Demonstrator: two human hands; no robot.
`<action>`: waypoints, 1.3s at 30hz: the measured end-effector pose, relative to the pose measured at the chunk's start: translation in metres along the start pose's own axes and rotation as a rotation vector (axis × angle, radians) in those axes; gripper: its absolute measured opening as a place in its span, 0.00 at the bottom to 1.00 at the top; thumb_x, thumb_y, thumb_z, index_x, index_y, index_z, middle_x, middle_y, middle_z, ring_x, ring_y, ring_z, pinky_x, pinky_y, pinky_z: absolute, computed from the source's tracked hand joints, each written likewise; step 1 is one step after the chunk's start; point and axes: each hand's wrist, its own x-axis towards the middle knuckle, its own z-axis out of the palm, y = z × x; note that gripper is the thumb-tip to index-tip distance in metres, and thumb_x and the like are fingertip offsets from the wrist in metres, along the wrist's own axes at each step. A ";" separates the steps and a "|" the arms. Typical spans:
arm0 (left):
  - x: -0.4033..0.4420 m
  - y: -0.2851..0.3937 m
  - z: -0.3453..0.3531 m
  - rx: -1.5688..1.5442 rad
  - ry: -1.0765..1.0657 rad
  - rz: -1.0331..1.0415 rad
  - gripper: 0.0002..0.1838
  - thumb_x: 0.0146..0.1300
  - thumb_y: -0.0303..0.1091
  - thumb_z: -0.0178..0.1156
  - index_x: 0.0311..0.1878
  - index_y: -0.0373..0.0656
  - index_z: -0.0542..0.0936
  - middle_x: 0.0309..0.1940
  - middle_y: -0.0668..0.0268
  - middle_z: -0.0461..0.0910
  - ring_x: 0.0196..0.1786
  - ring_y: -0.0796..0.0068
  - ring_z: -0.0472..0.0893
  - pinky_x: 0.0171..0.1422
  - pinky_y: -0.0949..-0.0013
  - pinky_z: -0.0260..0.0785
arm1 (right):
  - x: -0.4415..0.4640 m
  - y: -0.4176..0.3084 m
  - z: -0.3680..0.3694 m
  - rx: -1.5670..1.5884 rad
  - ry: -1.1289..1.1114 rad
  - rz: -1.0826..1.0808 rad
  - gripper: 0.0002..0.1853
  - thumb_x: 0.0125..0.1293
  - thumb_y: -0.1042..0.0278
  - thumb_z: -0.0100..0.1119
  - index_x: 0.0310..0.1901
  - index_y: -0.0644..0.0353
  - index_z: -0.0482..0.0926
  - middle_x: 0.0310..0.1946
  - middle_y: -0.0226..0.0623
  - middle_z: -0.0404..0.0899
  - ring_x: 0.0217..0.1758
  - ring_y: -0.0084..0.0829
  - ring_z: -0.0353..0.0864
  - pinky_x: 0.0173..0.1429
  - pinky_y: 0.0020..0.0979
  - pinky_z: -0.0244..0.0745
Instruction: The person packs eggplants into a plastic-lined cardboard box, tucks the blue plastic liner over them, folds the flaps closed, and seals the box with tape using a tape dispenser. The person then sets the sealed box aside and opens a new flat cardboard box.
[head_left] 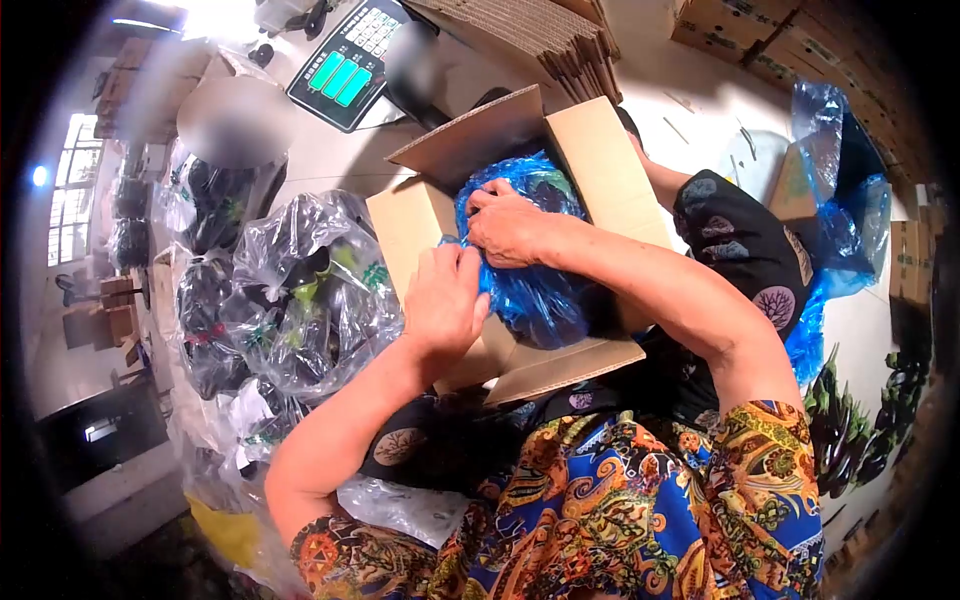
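Observation:
An open cardboard box [625, 190] stands in front of me with its flaps spread outward. Inside it lies a blue plastic bag [540, 295], crinkled and bulging, its contents only dimly visible. My left hand [440, 300] is at the box's left side, its fingers closed on the edge of the blue bag. On top of the bag rests my right hand [505, 228], fingers bent and pinching a gathered part of the plastic. The two hands are close together but apart.
Clear bags of dark vegetables [310, 290] lie at the left. A scale display [345, 75] stands beyond the box, near stacked flat cardboard [520, 30]. At the right are another blue bag [840, 220] and loose eggplants [840, 430].

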 end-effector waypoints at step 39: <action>0.022 -0.057 0.002 0.162 -0.213 0.234 0.10 0.55 0.27 0.58 0.41 0.39 0.80 0.50 0.58 0.76 0.66 0.51 0.68 0.64 0.47 0.59 | -0.040 -0.020 0.013 -0.246 0.144 -0.188 0.15 0.54 0.56 0.63 0.35 0.60 0.81 0.45 0.40 0.81 0.62 0.39 0.71 0.73 0.46 0.55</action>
